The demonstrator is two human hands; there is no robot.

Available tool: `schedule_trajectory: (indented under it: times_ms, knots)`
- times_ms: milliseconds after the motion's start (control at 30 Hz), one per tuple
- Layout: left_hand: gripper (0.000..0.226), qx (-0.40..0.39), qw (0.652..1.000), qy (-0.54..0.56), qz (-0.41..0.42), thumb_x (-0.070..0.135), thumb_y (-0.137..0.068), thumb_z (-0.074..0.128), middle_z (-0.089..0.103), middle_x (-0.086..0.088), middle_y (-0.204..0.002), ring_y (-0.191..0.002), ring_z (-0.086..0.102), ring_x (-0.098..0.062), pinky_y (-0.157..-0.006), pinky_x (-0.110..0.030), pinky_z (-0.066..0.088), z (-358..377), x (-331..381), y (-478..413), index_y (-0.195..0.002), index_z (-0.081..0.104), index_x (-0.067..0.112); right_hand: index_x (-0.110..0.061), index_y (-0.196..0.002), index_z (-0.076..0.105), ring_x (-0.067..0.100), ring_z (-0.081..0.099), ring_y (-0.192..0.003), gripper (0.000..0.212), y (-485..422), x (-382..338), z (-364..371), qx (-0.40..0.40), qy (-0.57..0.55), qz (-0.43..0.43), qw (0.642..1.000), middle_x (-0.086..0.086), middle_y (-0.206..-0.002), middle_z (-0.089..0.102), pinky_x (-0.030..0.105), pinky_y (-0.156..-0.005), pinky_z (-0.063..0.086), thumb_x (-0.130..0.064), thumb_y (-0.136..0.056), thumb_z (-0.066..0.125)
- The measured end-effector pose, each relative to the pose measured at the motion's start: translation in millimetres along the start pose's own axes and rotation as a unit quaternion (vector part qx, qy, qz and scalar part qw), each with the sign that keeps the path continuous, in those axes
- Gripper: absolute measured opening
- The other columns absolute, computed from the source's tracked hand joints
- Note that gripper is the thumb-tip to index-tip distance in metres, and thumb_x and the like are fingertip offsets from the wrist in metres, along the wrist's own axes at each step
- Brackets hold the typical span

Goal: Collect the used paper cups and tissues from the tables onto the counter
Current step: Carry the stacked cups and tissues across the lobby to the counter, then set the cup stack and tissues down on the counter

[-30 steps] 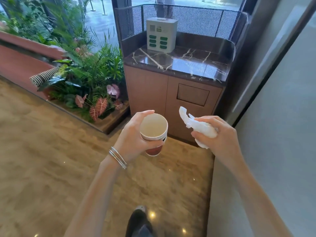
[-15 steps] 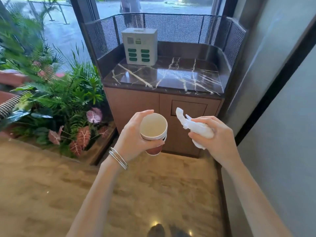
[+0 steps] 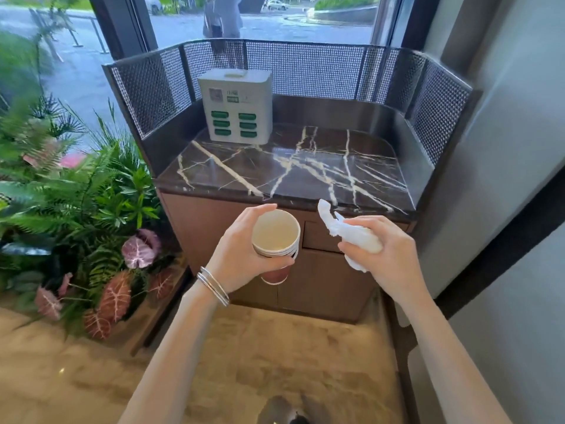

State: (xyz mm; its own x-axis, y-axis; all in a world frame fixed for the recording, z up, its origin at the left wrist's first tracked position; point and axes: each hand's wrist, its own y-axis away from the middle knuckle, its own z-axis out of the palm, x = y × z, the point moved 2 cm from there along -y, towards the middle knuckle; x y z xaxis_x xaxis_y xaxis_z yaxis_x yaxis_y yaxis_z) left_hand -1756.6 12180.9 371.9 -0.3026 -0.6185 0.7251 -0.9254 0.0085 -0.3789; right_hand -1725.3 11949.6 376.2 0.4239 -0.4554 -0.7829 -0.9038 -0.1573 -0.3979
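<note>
Near the counter [image 3: 305, 166] edge: left hand [image 3: 241, 252] grips nested cups [image 3: 275, 240] upright; right hand [image 3: 388, 255] clutches wadded tissue [image 3: 351, 234], both ready to set down.

Cup stack [image 3: 275, 235] count unclear; charger box [image 3: 235, 105] label unreadable; far-left plants [image 3: 27, 75] blurred.

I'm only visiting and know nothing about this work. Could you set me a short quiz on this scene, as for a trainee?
1. True or false: the stacked paper cups already stand on the marble counter.
2. The right hand holds: A) crumpled tissue, B) spoon, C) lid?
3. Fill in: the power-bank station stands at the counter's back ____ corner.
Key: 1 false, the left hand holds them; 2 A; 3 left.
</note>
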Motion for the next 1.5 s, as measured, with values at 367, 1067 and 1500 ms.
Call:
schedule_trajectory:
  times_ms: [367, 1067, 1500]
  knots:
    - [0.087, -0.01, 1.0, 0.016, -0.012, 0.059, -0.049, 0.073, 0.052, 0.008, -0.121, -0.109, 0.049, -0.008, -0.094, -0.03, 0.043, 19.6, -57.5, -127.8, -0.126, 0.045, 0.028, -0.027, -0.097, 0.067, 0.0, 0.054, -0.09, 0.032, -123.2, 46.6, 21.9, -0.01, 0.03, 0.005, 0.999, -0.009, -0.1, 0.062, 0.006, -0.077, 0.038, -0.016, -0.07, 0.079]
    - [0.082, -0.101, 0.993, 0.044, 0.036, 0.03, -0.057, 0.086, 0.051, 0.004, -0.122, -0.109, 0.048, -0.012, -0.09, -0.023, 0.04, 47.4, -152.3, -331.9, -0.128, 0.044, 0.024, -0.019, -0.1, 0.068, -0.003, 0.052, -0.093, 0.031, -272.7, 100.6, 73.3, 0.061, 0.08, 0.061, 0.993, -0.005, -0.101, 0.064, 0.001, -0.081, 0.032, -0.016, -0.07, 0.078]
    - [0.085, -0.122, 0.991, 0.056, 0.002, 0.031, -0.056, 0.086, 0.05, 0.003, -0.121, -0.107, 0.048, -0.013, -0.091, -0.031, 0.043, 116.7, -178.9, -400.4, -0.128, 0.042, 0.022, -0.026, -0.098, 0.065, -0.007, 0.053, -0.092, 0.03, -341.2, 173.8, 64.0, 0.069, 0.089, 0.093, 0.989, -0.012, -0.098, 0.06, 0.0, -0.077, 0.034, -0.021, -0.071, 0.077]
